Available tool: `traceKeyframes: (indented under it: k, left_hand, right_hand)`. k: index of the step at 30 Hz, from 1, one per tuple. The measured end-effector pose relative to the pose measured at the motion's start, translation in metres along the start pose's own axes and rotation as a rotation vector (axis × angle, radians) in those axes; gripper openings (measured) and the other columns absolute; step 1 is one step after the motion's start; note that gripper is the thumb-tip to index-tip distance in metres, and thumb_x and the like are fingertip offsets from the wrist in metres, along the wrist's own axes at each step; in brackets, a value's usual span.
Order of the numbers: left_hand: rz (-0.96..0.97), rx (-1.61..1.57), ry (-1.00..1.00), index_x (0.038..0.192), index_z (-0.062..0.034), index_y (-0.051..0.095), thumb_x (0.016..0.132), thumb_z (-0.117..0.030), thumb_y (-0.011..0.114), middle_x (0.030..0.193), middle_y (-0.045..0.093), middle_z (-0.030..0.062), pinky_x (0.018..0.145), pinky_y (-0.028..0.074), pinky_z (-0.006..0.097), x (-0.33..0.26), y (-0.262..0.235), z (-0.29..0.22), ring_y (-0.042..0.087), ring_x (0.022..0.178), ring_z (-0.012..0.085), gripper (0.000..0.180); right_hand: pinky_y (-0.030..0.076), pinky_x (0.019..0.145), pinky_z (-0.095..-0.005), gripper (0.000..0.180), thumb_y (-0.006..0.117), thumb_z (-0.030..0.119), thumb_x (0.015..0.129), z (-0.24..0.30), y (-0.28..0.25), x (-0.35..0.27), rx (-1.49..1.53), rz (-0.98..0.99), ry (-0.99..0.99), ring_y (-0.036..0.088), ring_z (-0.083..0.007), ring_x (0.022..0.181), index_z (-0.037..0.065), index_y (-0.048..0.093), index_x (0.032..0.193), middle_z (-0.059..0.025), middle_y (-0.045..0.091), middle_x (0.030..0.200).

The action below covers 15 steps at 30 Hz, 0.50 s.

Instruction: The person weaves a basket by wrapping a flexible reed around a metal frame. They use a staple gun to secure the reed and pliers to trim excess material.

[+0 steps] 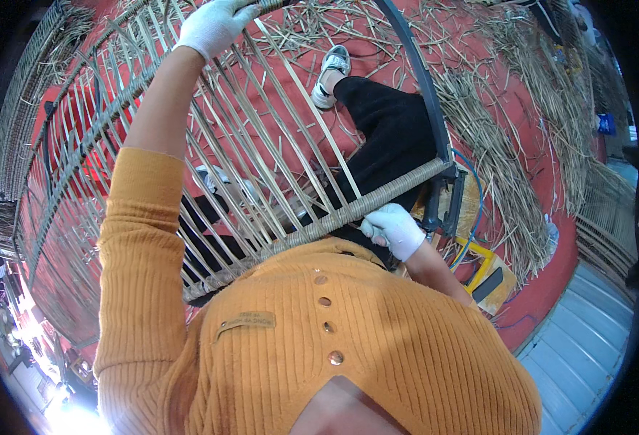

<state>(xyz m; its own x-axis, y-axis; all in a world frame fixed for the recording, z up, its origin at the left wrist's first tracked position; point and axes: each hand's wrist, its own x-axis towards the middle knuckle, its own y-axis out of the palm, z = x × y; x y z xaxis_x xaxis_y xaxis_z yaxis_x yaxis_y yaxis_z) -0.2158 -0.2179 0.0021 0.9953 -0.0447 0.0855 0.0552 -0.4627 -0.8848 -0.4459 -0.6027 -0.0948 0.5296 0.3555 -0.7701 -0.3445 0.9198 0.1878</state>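
A large frame of dark bars holds rows of pale flat strands, and its near rail is wrapped in twisted strand and lies across my lap. My left hand, in a white glove, is at the far wrapped rail with its fingers closed over it. Just under the near rail, close to the dark corner post, my right hand is curled with fingers pressed together, also gloved in white. Whatever it pinches is hidden. A single pale strand runs between the two rails, apart from the denser rows to its left.
Loose straw-like strands lie in heaps on the red floor covering. At my right are a blue hose and a yellow-framed object. More woven panels stand at the far left.
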Motion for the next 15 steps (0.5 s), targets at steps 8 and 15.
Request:
traceKeyframes:
  k: [8,15]
  left_hand:
    - [-0.184,0.102,0.145,0.114,-0.014,0.068,0.098,-0.032,0.05,0.105,0.071,0.0174,0.088,0.052,0.046,-0.001,0.009,0.01,0.067,0.101,0.0373,0.03]
    - [-0.197,-0.161,-0.113,0.1,-0.011,0.073,0.088,-0.03,0.06,0.096,0.073,0.0158,0.084,0.053,0.042,0.002,0.005,0.007,0.069,0.093,0.0349,0.026]
  right_hand:
    - [0.047,0.07,-0.0277,0.023,0.058,0.02,0.093,0.028,0.017,-0.039,-0.202,0.022,-0.173,0.059,-0.014,0.073,0.001,0.07,0.088,-0.0088,0.07,0.085]
    - [0.053,0.073,-0.033,0.025,0.06,0.026,0.096,0.214,0.047,0.038,0.139,0.346,-0.262,0.065,-0.021,0.083,0.007,0.061,0.081,-0.0106,0.068,0.091]
